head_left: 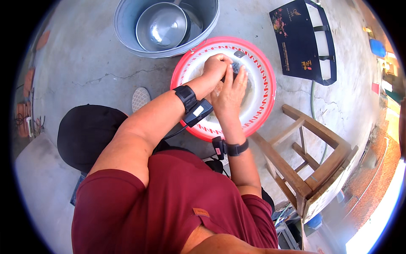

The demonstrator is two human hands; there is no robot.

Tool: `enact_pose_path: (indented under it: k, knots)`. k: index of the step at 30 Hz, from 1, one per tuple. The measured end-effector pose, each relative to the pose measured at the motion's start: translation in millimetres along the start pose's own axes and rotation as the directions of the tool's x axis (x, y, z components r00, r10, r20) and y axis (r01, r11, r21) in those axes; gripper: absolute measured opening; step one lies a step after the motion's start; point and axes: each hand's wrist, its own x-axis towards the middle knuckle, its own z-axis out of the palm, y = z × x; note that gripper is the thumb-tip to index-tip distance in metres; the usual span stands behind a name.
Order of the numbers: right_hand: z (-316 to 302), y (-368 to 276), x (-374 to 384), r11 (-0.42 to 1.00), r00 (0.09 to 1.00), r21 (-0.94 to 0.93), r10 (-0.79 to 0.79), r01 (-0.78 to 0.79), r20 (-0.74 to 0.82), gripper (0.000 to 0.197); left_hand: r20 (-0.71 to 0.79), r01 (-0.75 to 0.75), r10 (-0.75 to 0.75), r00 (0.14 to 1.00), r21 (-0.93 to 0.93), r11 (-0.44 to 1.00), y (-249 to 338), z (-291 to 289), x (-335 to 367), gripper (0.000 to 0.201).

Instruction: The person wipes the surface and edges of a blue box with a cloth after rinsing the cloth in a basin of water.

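Both my hands meet over a round enamel basin (pixel 269 67) with a red rim and a white inside patterned in red. A small dark blue-grey speckled thing (pixel 235 67) shows between my fingertips; its kind I cannot make out. My left hand (pixel 217 67) is closed with its fingers curled against it. On its near side, my right hand (pixel 230 91) holds it between thumb and fingers. A flat dark grey piece (pixel 240 54) lies just beyond, near the basin's far inner side. Beneath my hands the basin's middle is mostly hidden, with something brownish partly showing.
A large grey tub (pixel 122 31) with a metal pan (pixel 163 27) inside stands beyond the basin, to the left. A dark paper bag (pixel 296 46) lies at the far right. Close on my right is a wooden stool (pixel 292 178). A thin hose (pixel 313 97) runs behind it.
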Motion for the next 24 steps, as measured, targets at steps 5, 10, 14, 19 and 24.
enact_pose_path:
  k: [5,10,14,19,24]
  knots:
    - [28.4,21.9,-6.2,0.987,0.990,0.141,0.061,-0.078,0.124,0.065,0.054,0.105,-0.113,0.992,0.141,0.985,-18.0,3.2,10.3,0.012]
    - [29.0,21.6,0.2,0.842,0.858,0.256,0.379,-0.475,0.347,0.050,0.107,-0.134,0.089,0.990,0.560,0.817,11.6,-2.3,-16.5,0.020]
    - [45.2,34.8,-7.8,0.796,0.800,0.315,0.319,-0.517,0.508,0.030,0.275,-0.402,0.293,0.916,0.637,0.658,15.0,-9.0,-20.8,0.028]
    - [53.3,29.6,-10.5,0.595,0.857,0.624,0.271,-0.507,0.437,0.010,0.467,-0.716,0.545,0.696,0.506,0.481,-3.8,-19.2,-10.2,0.026]
    - [22.0,4.1,1.1,-0.008,0.514,0.540,0.295,-0.841,0.805,0.013,0.563,-0.759,0.511,0.650,0.441,0.479,8.5,-26.2,-8.6,0.021]
